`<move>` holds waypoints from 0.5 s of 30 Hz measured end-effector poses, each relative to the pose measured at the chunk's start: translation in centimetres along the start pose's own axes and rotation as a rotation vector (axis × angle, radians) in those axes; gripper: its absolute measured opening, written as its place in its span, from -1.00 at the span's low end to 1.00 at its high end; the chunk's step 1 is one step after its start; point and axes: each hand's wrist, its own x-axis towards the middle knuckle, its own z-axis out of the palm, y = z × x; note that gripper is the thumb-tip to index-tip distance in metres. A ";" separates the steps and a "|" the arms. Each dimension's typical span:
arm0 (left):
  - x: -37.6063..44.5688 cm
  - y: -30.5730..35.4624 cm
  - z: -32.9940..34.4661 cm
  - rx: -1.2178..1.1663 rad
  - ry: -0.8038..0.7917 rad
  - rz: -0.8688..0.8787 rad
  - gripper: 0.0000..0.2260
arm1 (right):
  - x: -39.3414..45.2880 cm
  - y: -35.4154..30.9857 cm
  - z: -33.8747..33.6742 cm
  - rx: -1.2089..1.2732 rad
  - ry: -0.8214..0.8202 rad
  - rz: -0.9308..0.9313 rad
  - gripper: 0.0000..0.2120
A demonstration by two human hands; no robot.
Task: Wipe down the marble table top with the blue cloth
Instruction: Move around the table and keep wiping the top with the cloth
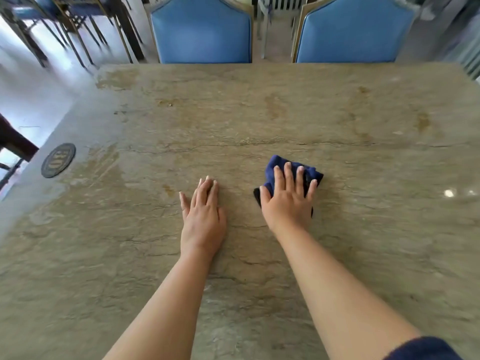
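The beige marble table top (259, 113) fills most of the view, veined and stained in patches. A crumpled dark blue cloth (275, 167) lies a little right of the middle. My right hand (288, 198) presses flat on the cloth, fingers spread over it, so only its far and left edges show. My left hand (204, 216) rests palm down on the bare marble just left of the cloth, fingers together and holding nothing.
A round dark coaster (58, 160) lies near the table's left edge. Two blue padded chairs (201, 32) (353, 32) stand pushed in at the far side. More chairs and table legs (78, 27) stand on the pale floor at the far left.
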 end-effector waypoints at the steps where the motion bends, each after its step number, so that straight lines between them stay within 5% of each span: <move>1: 0.1 -0.2 -0.1 -0.055 0.010 0.005 -0.50 | -1.1 -1.7 0.1 0.007 -0.020 -0.023 -0.40; 6: 0.2 -1.7 -1.9 -0.478 0.009 -0.007 -0.54 | -5.8 -5.6 0.2 0.031 -0.097 -0.358 -0.38; 9: -0.2 -4.4 -3.5 -0.406 -0.022 0.108 -0.57 | -7.6 -3.8 0.1 0.149 -0.052 -0.491 -0.40; 15: 0.6 -11.5 -6.9 0.012 -0.060 0.137 -0.51 | -10.0 -10.0 1.2 0.040 0.037 0.294 -0.39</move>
